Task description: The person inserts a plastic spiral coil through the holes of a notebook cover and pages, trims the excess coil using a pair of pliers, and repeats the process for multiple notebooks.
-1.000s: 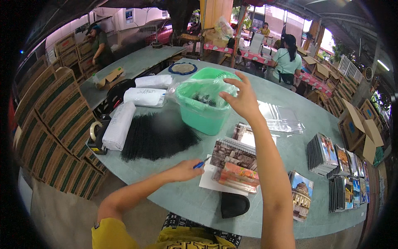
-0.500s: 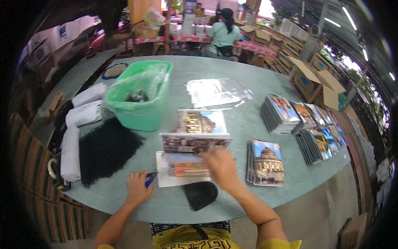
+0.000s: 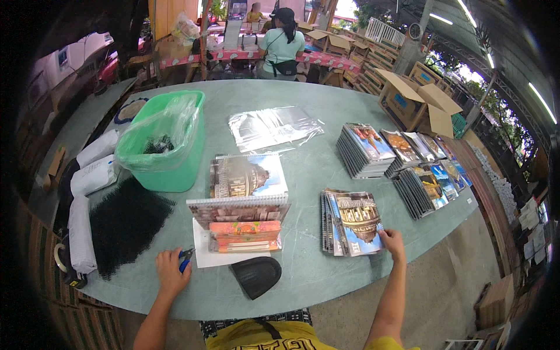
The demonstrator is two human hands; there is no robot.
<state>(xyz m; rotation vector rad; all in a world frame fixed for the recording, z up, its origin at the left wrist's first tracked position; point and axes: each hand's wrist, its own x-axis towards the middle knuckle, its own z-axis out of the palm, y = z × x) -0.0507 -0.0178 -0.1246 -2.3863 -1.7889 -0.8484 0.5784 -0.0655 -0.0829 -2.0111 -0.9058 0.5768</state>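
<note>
My left hand rests on the table's near edge, its fingers around small blue-handled pliers. My right hand reaches right and pinches the lower right corner of a spiral-bound notebook, whose cover shows a domed building. That notebook lies on a slightly fanned stack. In the middle stand more spiral-bound notebooks, one flat, with a wire-bound cover raised in front of it. Before that cover sits an orange-red block on a white sheet. A black curved pad lies nearest me.
A green bin with a plastic liner stands left, beside a heap of black wire combs and white rolls. Clear plastic sleeves lie behind. Further notebook stacks and an open carton fill the right. A person stands beyond.
My right hand has moved from the middle notebooks to the right-hand stack, where the top notebook now lies turned the other way round. The view has shifted right; my left hand keeps the pliers.
</note>
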